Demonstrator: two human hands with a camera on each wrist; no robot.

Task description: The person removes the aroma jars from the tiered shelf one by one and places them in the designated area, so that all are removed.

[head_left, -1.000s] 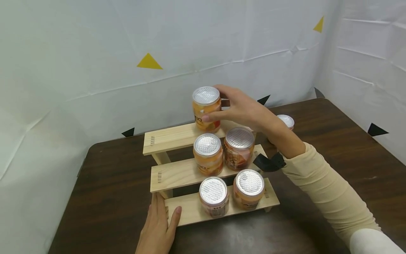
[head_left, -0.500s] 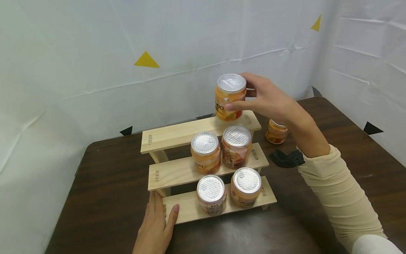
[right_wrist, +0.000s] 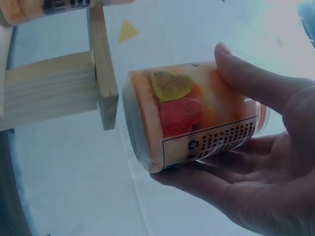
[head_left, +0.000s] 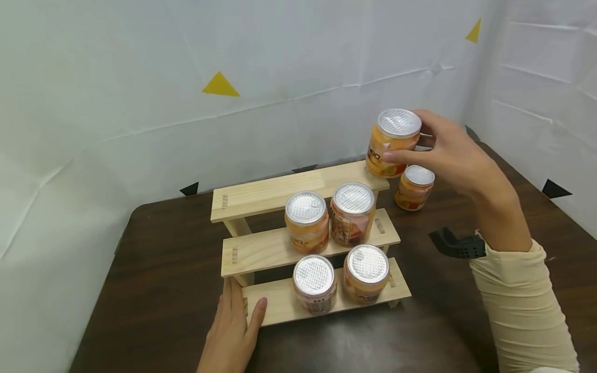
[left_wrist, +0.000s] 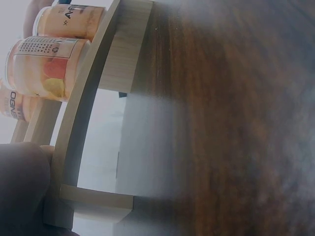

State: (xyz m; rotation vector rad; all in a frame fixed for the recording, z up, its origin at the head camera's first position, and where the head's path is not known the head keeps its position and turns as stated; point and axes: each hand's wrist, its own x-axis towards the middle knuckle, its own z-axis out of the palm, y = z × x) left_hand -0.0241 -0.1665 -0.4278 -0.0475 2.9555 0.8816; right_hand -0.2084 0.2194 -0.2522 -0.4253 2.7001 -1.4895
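Note:
In the head view my right hand (head_left: 448, 150) grips an orange-labelled can (head_left: 394, 147) with a silver lid, thumb on the front and fingers behind. The can is at the right end of the top shelf of a three-tier wooden rack (head_left: 261, 194). In the right wrist view the can's base (right_wrist: 135, 130) is apart from the shelf end (right_wrist: 106, 88). My left hand (head_left: 230, 329) rests against the rack's lower left end, thumb over the bottom shelf. Two cans (head_left: 307, 223) stand on the middle shelf and two more (head_left: 314, 285) on the bottom one.
Another can (head_left: 415, 187) stands on the dark wooden table (head_left: 158, 290), behind the rack's right end. White sheeting (head_left: 140, 77) with yellow and black triangles closes off the back and sides. A black strap (head_left: 459, 244) sits by my right wrist.
My right hand has carried the can rightward from the middle of the top shelf to its right end and a little up. The left hand has stayed put.

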